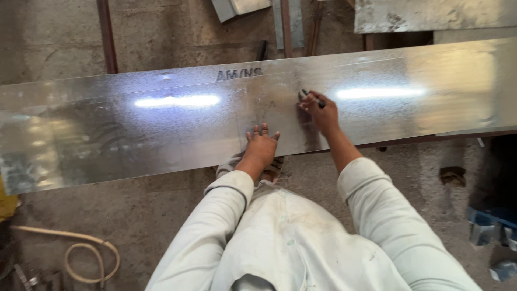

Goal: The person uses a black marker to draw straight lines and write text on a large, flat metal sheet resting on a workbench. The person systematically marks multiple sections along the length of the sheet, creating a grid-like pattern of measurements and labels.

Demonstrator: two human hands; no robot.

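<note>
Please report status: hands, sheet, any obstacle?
Left hand flat on sheet. Right hand grips marker, tip at sheet. Nothing on the sheet between them.

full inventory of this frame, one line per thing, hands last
metal sheet: 1, shiny silver, long, lying across the middle of the view
marker: 1, dark, in the right hand, tip on the sheet
metal offcuts: several, grey, top edge
hose: 1, cream, looped on the floor, lower left
blue objects: a few, floor, lower right
concrete floor: grey, dusty
left hand: flat on the sheet's near edge, fingers spread
right hand: on the sheet, gripping the marker
sleeves: 2, off-white
</note>
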